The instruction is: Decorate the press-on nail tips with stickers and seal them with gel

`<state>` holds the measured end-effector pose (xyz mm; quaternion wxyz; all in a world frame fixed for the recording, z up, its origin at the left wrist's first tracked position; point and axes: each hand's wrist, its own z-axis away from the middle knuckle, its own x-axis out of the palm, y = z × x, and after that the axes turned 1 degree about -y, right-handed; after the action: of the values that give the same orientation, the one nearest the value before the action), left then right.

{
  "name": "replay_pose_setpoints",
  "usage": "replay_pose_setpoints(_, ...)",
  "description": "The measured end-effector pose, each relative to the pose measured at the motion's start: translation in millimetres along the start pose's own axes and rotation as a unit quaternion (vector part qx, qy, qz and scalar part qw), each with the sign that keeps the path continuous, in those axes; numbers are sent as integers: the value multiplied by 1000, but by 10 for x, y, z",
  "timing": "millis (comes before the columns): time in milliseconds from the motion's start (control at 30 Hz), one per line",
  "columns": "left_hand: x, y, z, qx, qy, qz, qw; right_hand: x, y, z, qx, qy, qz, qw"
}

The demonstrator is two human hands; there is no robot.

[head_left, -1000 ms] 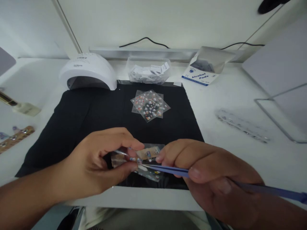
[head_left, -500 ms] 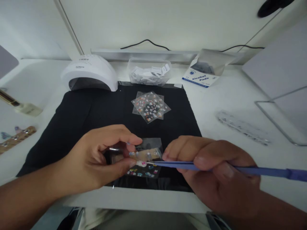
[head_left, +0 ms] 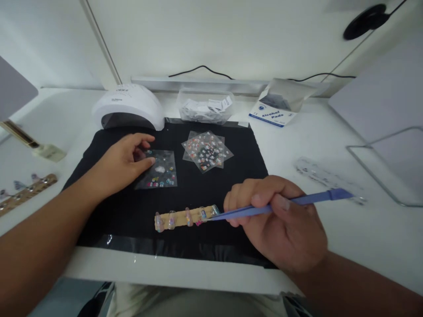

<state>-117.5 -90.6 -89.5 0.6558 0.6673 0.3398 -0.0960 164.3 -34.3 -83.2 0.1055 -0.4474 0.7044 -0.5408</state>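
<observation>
Left hand point(head_left: 124, 160) has moved from lower centre to centre left, fingers loosely spread, now resting on the sticker sheet point(head_left: 158, 169). Right hand point(head_left: 280, 220) is pinching blue tweezers point(head_left: 280, 204), tips touching the nail strip point(head_left: 187, 216), now lying on the black mat point(head_left: 132, 211) at lower centre.

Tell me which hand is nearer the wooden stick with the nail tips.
Right. The right hand sits just beside the wooden stick's right end, its blue tweezers reaching to it. The left hand rests farther back on a sticker sheet.
</observation>
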Motion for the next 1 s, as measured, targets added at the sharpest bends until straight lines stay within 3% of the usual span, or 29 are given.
replay_pose_setpoints(67,-4,5,24,55,44,-78,994,-7,18,-9,1,-1,-1,1000)
replay_pose_setpoints(133,-13,82,98,119,47,-87,988,-14,41,-17,3,0,-4,1000)
replay_pose_setpoints(333,69,485,450,260,-137,81,952,-18,90,-26,12,1,-19,1000)
replay_pose_setpoints(500,184,589,604,218,-227,126,941,7,94,-33,-2,-18,-11,1000)
replay_pose_setpoints(1000,242,599,635,152,-250,64,954,49,127,-9,-17,-10,12,1000)
